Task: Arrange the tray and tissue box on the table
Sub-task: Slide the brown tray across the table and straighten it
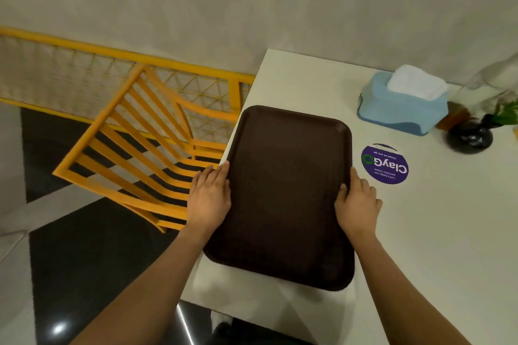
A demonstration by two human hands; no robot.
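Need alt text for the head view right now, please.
Both hands, left hand and right hand, grip the long sides of a dark brown tray on a white table. A blue tissue box sits beyond.

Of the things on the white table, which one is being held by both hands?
The brown tray: the left hand and right hand clasp its long edges. The blue tissue box and dark vase sit untouched.
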